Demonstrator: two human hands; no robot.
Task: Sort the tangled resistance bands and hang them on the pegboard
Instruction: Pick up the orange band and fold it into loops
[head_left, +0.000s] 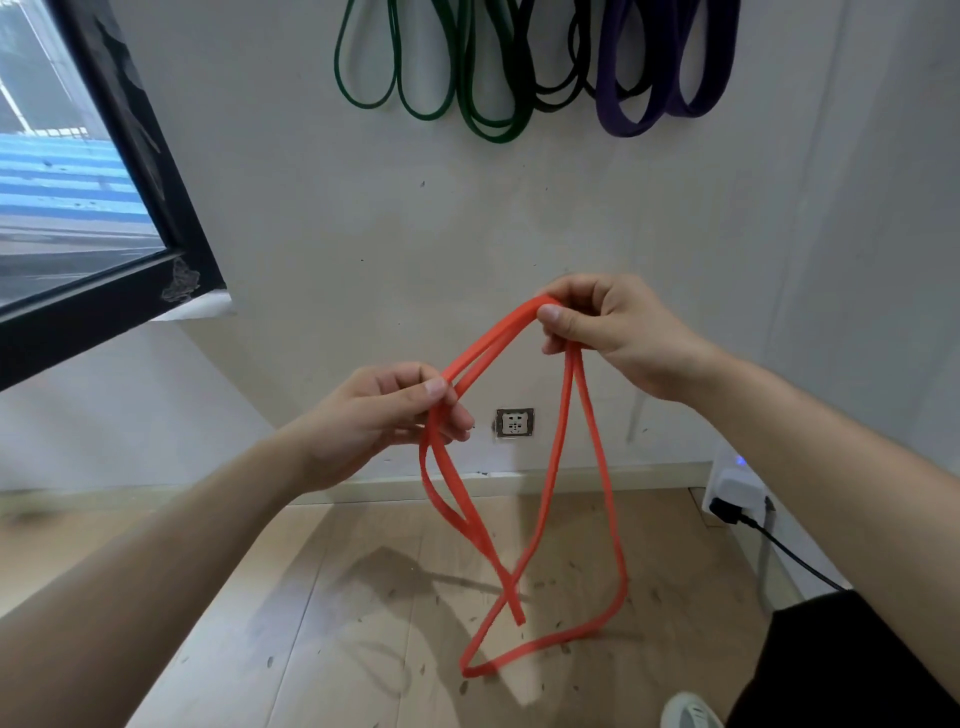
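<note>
- The orange band is in the middle of the frame. It is up in the air, held by both hands in front of the wall.
- The left hand pinches two strands of it. The fingers are curled close around the band.
- The right hand is a bit higher and to the right. Its thumb and fingers also pinch the band, at the top of the fold.
- Between the hands the band runs as two strands side by side. Below the hands it hangs in loops over the floor. The loops cross each other low down, so it looks twisted.
- At the top of the frame, green bands, a black band and purple bands already hang on the wall. The pegs are out of view.
- I think the step now is getting the twist out of the orange band. It looks like the last one left to hang, but I cannot see the whole room.
- Next, I think the hands need to pull apart or flip one loop, so the crossing below comes undone.
- Then the band has to go up high to a free peg, most likely beside the other bands.
</note>
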